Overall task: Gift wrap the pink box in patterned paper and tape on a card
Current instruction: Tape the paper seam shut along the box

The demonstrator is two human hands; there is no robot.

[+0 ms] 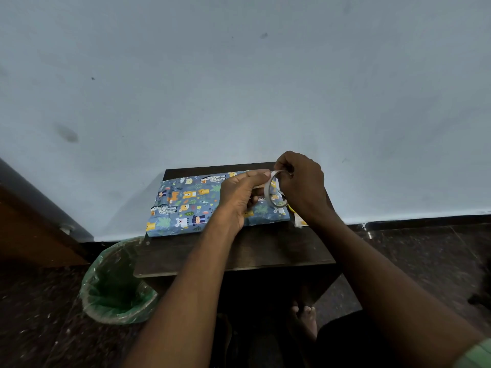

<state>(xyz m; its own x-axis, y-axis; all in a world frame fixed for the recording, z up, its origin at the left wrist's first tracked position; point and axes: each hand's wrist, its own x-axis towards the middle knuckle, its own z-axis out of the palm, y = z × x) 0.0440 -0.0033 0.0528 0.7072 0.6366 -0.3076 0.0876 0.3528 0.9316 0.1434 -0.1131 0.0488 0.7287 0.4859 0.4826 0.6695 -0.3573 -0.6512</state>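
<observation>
Package: the wrapped box (202,201) is lying flat along the far edge of the table (255,251), reaching toward its far left corner — a low rectangular slab.
Paper: blue-grey sheet printed with cartoon bears, leopards and green leaves; it is looking slightly creased, with a fold line running across the left part.
Tape: a thin ring of pale tape roll (276,188) is standing on edge above the package's right part, the printed paper showing through its open middle.
Left hand (240,195): it is hovering over the package's right half, fingers curled, thumb and forefinger pinching at the roll's top edge.
Right hand (303,185): it is gripping the roll from the right side, fingers wrapped over its rim.
Card: a small white and yellow piece (300,219) is peeking out beside the package's near right corner — mostly hidden by the right wrist.
Table surface: dark wood, matte and scuffed, square-edged.
Bin: a round bin (117,282) lined with crinkled green plastic is standing off the table's near left corner.
</observation>
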